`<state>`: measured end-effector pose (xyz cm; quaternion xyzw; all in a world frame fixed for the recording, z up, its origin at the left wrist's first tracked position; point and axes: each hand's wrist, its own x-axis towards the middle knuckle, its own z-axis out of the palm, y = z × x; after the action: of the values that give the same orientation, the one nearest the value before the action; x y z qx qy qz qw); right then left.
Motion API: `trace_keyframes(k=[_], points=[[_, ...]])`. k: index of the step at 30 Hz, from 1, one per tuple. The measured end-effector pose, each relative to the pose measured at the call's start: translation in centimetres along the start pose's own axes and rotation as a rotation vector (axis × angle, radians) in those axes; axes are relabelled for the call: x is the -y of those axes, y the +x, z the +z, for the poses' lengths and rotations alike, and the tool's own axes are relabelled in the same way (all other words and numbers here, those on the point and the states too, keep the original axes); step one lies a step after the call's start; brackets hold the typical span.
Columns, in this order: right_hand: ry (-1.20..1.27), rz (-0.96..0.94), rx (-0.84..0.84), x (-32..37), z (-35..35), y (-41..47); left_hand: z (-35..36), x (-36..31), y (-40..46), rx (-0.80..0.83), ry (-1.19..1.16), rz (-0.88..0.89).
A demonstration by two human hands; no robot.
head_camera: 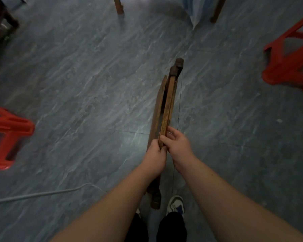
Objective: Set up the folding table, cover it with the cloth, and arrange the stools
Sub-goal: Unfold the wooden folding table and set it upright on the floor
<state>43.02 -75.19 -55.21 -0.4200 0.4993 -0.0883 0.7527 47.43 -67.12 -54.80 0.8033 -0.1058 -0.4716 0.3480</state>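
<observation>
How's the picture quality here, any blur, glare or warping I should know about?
Head view: dim overall, with a pale glare patch on the floor left of the hands; edges smear and bend, so both red stools look soft; the folded wooden frame stays fairly sharp.

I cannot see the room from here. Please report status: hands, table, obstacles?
Left hand and right hand both grip folded wooden table frame, held edge-on above floor. Not yet opened. Red stools stand either side, apart; white cable lies on floor at left.

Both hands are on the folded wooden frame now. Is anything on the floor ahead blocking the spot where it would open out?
Nothing visible does. The left hand and right hand grip the folded frame; the grey floor ahead is bare. The red stools stand off to each side.
</observation>
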Motion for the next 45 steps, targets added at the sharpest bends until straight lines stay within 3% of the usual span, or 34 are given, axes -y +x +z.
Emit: trace_keyframes(k=[6,12,27,32,45], points=[[-0.049,-0.041,0.022,-0.1,-0.8,-0.4,-0.5,0.2,-0.6,0.070,-0.008,0.032],[-0.107,-0.117,0.036,-2.3,-1.6,-3.2,-0.7,2.9,-3.3,0.110,0.066,0.199],[-0.173,-0.231,-0.110,-14.0,1.2,-14.6,-4.9,13.6,-8.1,0.312,0.239,0.511],[-0.116,-0.283,-0.042,-15.9,1.5,-16.1,-5.7,15.2,-8.3,0.344,0.255,0.613],[-0.303,-0.950,0.034,-28.6,-2.5,-5.8,0.9,27.4,3.0,0.025,0.240,1.017]])
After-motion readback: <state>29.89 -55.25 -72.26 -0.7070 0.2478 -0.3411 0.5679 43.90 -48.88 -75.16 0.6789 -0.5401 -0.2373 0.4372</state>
